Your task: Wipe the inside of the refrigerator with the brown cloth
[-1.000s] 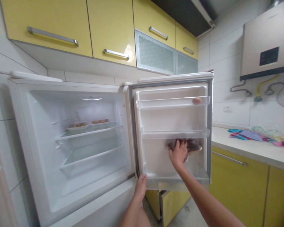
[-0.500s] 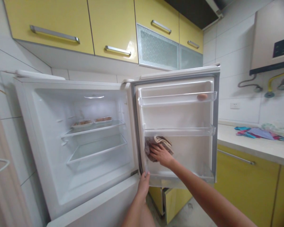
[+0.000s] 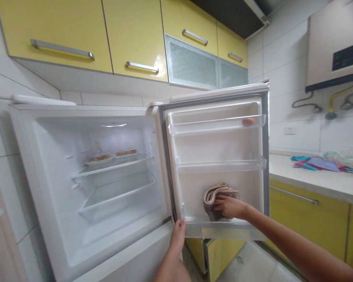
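The refrigerator door (image 3: 191, 147) stands open, its inner side facing me. My right hand (image 3: 231, 206) grips a folded brown cloth (image 3: 213, 196) against the door's inner panel, just above the bottom shelf (image 3: 220, 231). At the lower hinge-side corner, my left hand (image 3: 179, 231) is closed on the end of that clear bottom shelf. A round brownish item (image 3: 248, 122) sits in the top door shelf (image 3: 206, 126). The middle door shelf (image 3: 220, 166) is clear plastic.
Two food trays (image 3: 98, 159) rest on the upper glass shelf inside the refrigerator (image 3: 44, 188). Coloured cloths (image 3: 323, 164) lie on the counter (image 3: 282, 166) at right. Below the door, a yellow drawer or cabinet door (image 3: 223, 256) juts out.
My right hand and the cloth have moved right and down across the door panel. My left hand stays at the shelf's corner. The view has shifted slightly.
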Action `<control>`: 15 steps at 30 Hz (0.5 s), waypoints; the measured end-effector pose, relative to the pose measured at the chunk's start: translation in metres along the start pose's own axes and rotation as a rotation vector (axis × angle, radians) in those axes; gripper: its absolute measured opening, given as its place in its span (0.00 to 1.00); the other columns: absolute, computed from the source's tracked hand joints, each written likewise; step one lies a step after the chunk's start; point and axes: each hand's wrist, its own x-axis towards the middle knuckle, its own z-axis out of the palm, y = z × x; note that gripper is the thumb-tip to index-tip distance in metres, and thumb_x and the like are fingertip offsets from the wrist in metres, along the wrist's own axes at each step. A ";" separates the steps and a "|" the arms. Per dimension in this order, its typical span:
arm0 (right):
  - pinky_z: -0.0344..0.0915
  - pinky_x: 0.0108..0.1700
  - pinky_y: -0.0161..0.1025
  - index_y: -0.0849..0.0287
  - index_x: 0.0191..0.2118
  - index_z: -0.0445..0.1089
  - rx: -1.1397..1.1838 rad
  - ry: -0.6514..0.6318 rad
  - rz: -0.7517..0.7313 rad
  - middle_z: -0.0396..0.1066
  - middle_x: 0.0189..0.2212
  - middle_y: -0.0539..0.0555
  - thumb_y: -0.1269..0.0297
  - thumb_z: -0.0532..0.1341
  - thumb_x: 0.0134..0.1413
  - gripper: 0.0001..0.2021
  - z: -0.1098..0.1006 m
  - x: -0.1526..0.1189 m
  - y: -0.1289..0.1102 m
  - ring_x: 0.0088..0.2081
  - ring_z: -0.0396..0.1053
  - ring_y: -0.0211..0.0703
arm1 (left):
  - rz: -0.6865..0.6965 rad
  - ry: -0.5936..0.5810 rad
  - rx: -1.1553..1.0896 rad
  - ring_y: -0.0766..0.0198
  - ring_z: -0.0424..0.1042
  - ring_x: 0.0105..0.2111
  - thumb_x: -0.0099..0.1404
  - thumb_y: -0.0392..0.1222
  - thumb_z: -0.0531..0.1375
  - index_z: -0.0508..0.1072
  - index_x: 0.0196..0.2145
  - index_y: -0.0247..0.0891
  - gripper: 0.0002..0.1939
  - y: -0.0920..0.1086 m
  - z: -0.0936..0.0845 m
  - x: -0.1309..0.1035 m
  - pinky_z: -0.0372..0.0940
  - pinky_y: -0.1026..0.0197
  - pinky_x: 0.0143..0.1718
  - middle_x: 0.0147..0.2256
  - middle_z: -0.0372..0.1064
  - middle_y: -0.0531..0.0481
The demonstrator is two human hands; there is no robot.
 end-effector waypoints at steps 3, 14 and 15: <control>0.60 0.65 0.50 0.50 0.41 0.80 0.010 0.061 0.195 0.79 0.52 0.50 0.75 0.57 0.58 0.16 -0.015 -0.033 0.002 0.59 0.69 0.46 | 0.024 0.045 0.029 0.41 0.64 0.65 0.53 0.68 0.62 0.75 0.46 0.38 0.33 0.005 -0.001 -0.003 0.58 0.48 0.65 0.55 0.75 0.35; 0.60 0.64 0.60 0.62 0.55 0.69 0.621 1.184 1.299 0.71 0.57 0.66 0.57 0.60 0.46 0.28 -0.025 0.026 -0.035 0.58 0.66 0.62 | 0.566 0.284 0.119 0.47 0.68 0.59 0.55 0.38 0.59 0.76 0.46 0.41 0.19 0.060 0.009 -0.028 0.54 0.48 0.68 0.53 0.73 0.38; 0.64 0.61 0.59 0.61 0.53 0.70 0.850 1.239 1.312 0.73 0.53 0.64 0.57 0.61 0.44 0.28 -0.028 0.038 -0.039 0.54 0.69 0.61 | 0.582 0.255 0.083 0.48 0.69 0.57 0.55 0.37 0.60 0.77 0.45 0.42 0.18 0.067 0.012 -0.028 0.55 0.48 0.67 0.52 0.74 0.39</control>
